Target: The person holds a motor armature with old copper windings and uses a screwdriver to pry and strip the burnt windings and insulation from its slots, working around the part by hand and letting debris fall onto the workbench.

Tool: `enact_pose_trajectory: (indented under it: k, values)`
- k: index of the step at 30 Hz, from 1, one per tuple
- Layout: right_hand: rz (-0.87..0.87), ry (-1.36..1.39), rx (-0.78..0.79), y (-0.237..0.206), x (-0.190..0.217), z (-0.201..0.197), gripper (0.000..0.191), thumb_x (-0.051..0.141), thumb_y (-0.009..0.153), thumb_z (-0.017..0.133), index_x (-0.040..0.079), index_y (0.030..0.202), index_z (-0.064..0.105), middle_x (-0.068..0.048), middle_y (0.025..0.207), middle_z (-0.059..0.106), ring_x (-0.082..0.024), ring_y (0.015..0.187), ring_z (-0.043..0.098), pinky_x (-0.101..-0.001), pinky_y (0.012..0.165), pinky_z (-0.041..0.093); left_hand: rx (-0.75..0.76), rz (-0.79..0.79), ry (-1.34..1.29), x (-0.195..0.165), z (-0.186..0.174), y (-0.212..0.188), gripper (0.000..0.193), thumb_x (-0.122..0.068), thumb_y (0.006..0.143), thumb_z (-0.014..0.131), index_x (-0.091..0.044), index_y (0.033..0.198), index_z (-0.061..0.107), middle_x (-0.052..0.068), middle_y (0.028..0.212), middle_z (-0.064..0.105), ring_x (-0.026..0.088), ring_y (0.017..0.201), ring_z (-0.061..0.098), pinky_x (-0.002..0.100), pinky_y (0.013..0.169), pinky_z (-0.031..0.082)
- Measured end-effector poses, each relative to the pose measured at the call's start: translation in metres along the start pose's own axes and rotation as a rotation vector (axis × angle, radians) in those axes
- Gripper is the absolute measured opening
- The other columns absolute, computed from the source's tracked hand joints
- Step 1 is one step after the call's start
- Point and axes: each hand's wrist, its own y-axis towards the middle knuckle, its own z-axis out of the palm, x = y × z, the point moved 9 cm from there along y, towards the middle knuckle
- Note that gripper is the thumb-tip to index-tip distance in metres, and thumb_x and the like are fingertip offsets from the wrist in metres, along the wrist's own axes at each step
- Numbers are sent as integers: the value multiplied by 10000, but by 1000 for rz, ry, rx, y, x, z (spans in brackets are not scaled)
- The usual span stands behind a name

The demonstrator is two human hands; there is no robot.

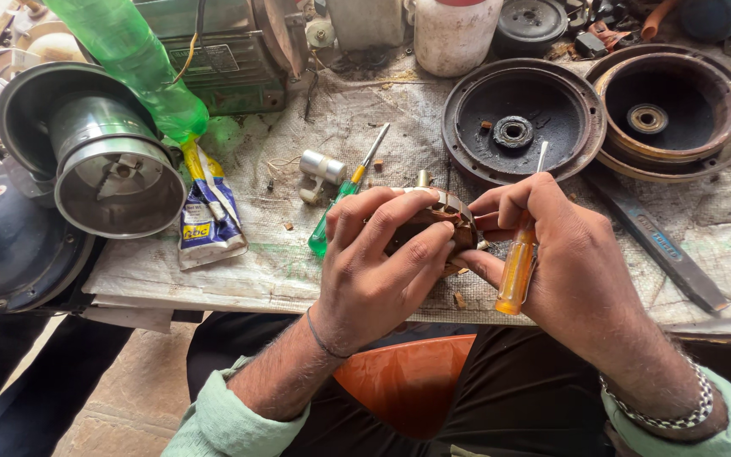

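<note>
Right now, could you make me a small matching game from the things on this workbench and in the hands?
Things:
1. orange-handled screwdriver
2. green-handled screwdriver
3. round wound part
4. green plastic bottle

Places:
A. lying on the bench
B. in the right hand
C. top left, tilted
D. gripped by the left hand

Pairs: 1-B, 2-A, 3-D, 4-C
</note>
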Motion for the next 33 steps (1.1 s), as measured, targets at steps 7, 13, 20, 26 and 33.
enact_pose_trajectory:
  k: [7, 13, 20, 26, 33]
  values:
    - [-30, -76, -39, -1, 7, -2, 479, 106, 733, 877, 22, 952, 460, -140, 1103, 735, -209, 928, 771, -312, 697, 603, -3, 112, 91, -11, -5, -1, 273, -208, 921, 789, -107, 1171, 745, 38, 1304, 653, 237, 1228, 599, 450, 1106, 425]
    - [-48, -85, -55, -4, 12, 0, 469, 102, 747, 874, 20, 929, 449, -164, 1102, 728, -230, 925, 769, -326, 683, 595, -51, 142, 171, -20, -2, -4, 257, -176, 964, 792, -30, 1162, 716, 70, 1268, 628, 271, 1253, 590, 497, 1133, 444]
    - [-84, -63, -54, -3, 15, 1, 449, 84, 764, 862, 18, 930, 451, -163, 1097, 721, -227, 937, 768, -323, 700, 605, -29, 98, 83, -9, 9, 0, 247, -41, 958, 737, 31, 1178, 652, 124, 1260, 594, 307, 1247, 617, 466, 1146, 505]
    - [-94, -53, -58, -4, 17, 2, 442, 78, 762, 859, 21, 925, 452, -162, 1093, 721, -223, 948, 768, -320, 705, 612, -57, 50, -2, -2, 11, -1, 252, -20, 934, 742, 24, 1150, 620, 136, 1237, 575, 319, 1226, 618, 454, 1155, 535]
    - [-74, -86, -60, -3, 16, 1, 457, 80, 738, 871, 17, 924, 459, -144, 1038, 720, -233, 869, 748, -346, 693, 586, -15, 92, -36, -9, 6, 2, 313, -34, 914, 760, -4, 1203, 642, 124, 1216, 563, 326, 1238, 600, 480, 1162, 519]
